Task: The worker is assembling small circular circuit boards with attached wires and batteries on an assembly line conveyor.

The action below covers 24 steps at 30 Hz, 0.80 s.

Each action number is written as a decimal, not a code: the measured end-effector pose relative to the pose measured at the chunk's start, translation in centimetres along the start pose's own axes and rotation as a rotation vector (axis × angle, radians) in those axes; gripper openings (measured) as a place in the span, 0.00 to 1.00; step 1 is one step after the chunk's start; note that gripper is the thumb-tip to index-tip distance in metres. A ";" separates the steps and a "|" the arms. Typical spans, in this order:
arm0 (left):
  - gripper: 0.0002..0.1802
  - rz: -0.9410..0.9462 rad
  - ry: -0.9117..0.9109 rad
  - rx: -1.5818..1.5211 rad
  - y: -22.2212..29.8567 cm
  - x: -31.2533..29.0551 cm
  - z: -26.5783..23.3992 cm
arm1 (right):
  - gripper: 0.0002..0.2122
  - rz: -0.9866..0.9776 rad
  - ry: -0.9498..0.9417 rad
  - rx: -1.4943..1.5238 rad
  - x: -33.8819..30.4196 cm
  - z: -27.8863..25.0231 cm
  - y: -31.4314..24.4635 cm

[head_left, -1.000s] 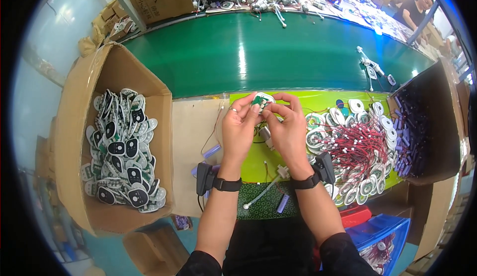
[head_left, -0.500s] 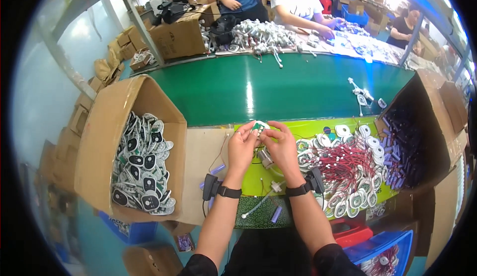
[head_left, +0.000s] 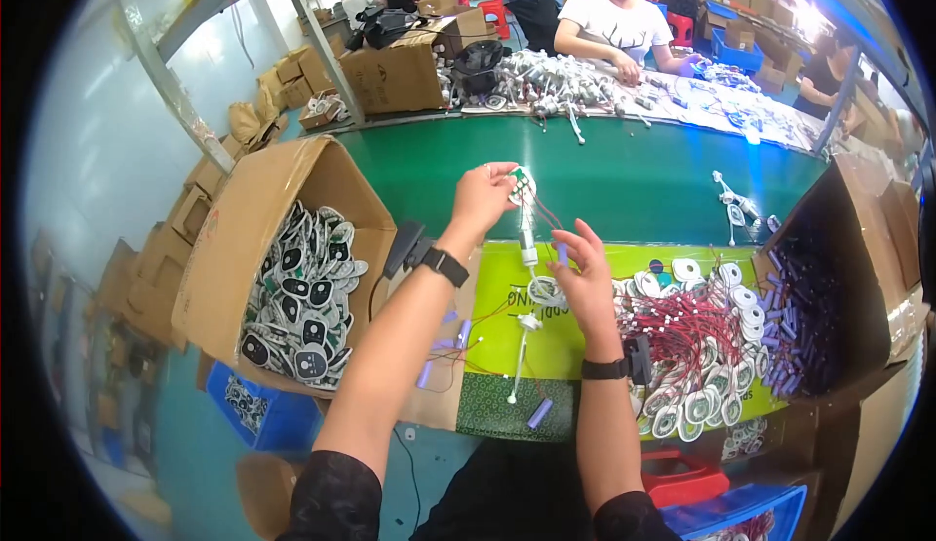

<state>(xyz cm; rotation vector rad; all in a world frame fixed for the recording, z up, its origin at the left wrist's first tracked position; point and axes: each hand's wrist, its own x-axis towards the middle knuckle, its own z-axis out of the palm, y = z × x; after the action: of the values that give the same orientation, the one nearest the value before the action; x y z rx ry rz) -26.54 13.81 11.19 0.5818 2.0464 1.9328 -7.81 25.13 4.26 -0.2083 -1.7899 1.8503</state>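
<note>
My left hand [head_left: 482, 197] is raised over the green conveyor belt [head_left: 624, 175] and pinches a small round white LED board [head_left: 524, 185] with red wires trailing down from it. A white stick-shaped part [head_left: 527, 242] hangs below the board. My right hand [head_left: 588, 283] hovers lower over the yellow-green work mat [head_left: 546, 346], holding a small purple cylinder [head_left: 563, 252] between its fingers. Both wrists wear black bands.
An open cardboard box [head_left: 244, 239] of black-and-white oval parts stands at my left. A pile of round white boards with red wires [head_left: 697, 346] lies at the right beside a box of purple cylinders [head_left: 809, 322]. People work across the belt at a table of white parts [head_left: 556, 78].
My left hand has lifted the round board up and out over the belt. My right hand has come off it and dropped toward the mat. The view has tilted up.
</note>
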 end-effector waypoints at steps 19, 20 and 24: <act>0.16 -0.054 0.345 0.234 -8.9 26.2 -5.7 | 0.13 -0.163 0.090 -0.384 -0.9 4.0 0.0; 0.16 -0.068 0.358 0.210 -9.5 26.4 -6.0 | 0.13 -0.151 0.081 -0.377 -0.8 4.1 -0.1; 0.15 -0.127 0.322 0.136 -10.9 26.4 -7.8 | 0.13 -0.149 0.056 -0.363 -0.9 4.7 0.1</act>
<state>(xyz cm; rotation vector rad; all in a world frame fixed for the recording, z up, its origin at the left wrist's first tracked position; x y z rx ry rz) -54.56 18.72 3.03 0.1679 2.3571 1.9262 -9.32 20.63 4.46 -0.2499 -2.0319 1.3953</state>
